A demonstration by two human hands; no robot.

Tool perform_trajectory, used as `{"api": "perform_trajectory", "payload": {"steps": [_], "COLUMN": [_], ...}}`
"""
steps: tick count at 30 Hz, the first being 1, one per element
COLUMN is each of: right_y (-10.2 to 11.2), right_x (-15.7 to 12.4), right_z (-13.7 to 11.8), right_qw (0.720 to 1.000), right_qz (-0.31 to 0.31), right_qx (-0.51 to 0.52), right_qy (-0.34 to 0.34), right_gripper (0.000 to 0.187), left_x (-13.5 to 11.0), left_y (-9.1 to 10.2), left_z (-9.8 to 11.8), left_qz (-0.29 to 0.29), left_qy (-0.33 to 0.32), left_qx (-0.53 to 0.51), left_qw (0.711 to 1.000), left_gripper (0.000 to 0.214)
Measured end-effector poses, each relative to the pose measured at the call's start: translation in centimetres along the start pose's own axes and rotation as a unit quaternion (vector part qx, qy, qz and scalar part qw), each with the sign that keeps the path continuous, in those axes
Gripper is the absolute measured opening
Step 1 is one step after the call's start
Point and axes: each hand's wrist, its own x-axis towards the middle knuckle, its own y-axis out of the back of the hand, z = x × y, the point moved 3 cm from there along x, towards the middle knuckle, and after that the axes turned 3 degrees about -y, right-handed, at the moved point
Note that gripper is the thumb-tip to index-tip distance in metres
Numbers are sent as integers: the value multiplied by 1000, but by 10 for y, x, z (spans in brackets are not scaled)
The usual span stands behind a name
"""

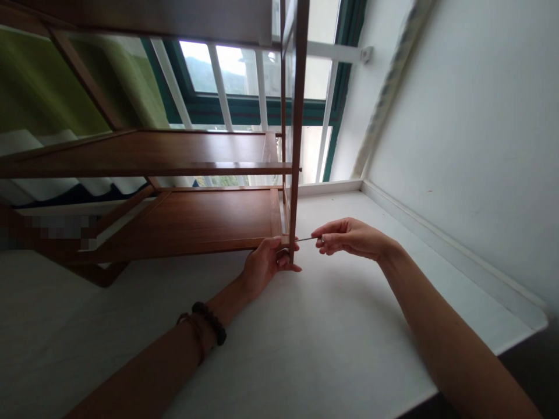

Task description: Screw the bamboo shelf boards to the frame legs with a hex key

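A brown wooden shelf rack (218, 218) stands on a white surface, its lowest board near my hands. My left hand (264, 262) is closed around the front right corner of that board, where it meets the upright post (297, 128); some fingers pass behind the post. On the right side of the post, my right hand (347, 237) pinches a thin metal hex key (305, 239). The key's shaft points left and its tip reaches the post at the board's height. Whatever the tip meets is hidden by the post and my left fingers.
The white surface (349, 326) ends in an edge at the lower right. A white wall (471, 128) rises on the right. Behind the rack is a window with white bars (222, 87) and a green frame. A green curtain (43, 87) hangs at the left.
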Motion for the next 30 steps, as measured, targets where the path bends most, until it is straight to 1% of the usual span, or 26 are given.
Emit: {"api": "perform_trajectory", "payload": {"steps": [2, 3, 6, 9, 11, 13, 15, 17, 18, 20, 22, 26, 28, 30], "right_y": [2, 2, 4, 0, -3, -5, -7, -7, -6, -3, 0, -1, -2, -3], "right_x": [-4, -5, -5, 0, 6, 12, 17, 19, 19, 17, 14, 9, 9, 9], "right_z": [-3, -5, -6, -2, 5, 14, 21, 25, 24, 20, 14, 7, 6, 5], "right_qw": [999, 998, 993, 991, 995, 998, 996, 995, 997, 999, 998, 998, 997, 995], "right_qz": [-11, -7, 29, 47, 48, 50, 40, 21, 19, 38, 58, 36, 43, 59], "right_qx": [-35, -54, -99, -116, -90, -23, 40, 52, 41, 11, -17, -43, -51, -64], "right_qy": [11, 22, 51, 48, 18, -27, -66, -77, -67, -24, 14, 30, 39, 47], "right_gripper": [42, 43, 37, 35, 35, 34, 37, 38, 36, 33, 35, 38, 38, 34], "left_x": [0, 0, 1, 1, 1, 1, 1, 1, 1, 1, 1, 0, 0, -1], "left_y": [0, 0, 1, 1, 1, 1, 1, 2, 2, 3, 3, 2, 1, 0], "left_z": [0, 0, -1, -1, -1, -1, -1, -1, -1, -1, -1, 0, 0, 1], "left_qz": [-3, -3, -8, -18, -18, -14, -13, -12, -13, -11, -7, -5, -4, -2], "left_qy": [0, 1, -1, -2, -3, -3, -3, -3, -2, 0, 2, 3, 3, 4], "left_qx": [-1, -1, -2, -3, -1, 1, 3, 5, 6, 5, 3, -2, -1, 1], "left_qw": [1000, 1000, 1000, 1000, 1000, 1000, 1000, 1000, 1000, 1000, 1000, 1000, 1000, 1000], "left_gripper": [28, 28, 29, 29, 29, 29, 30, 30, 30, 29, 29, 30, 30, 29]}}
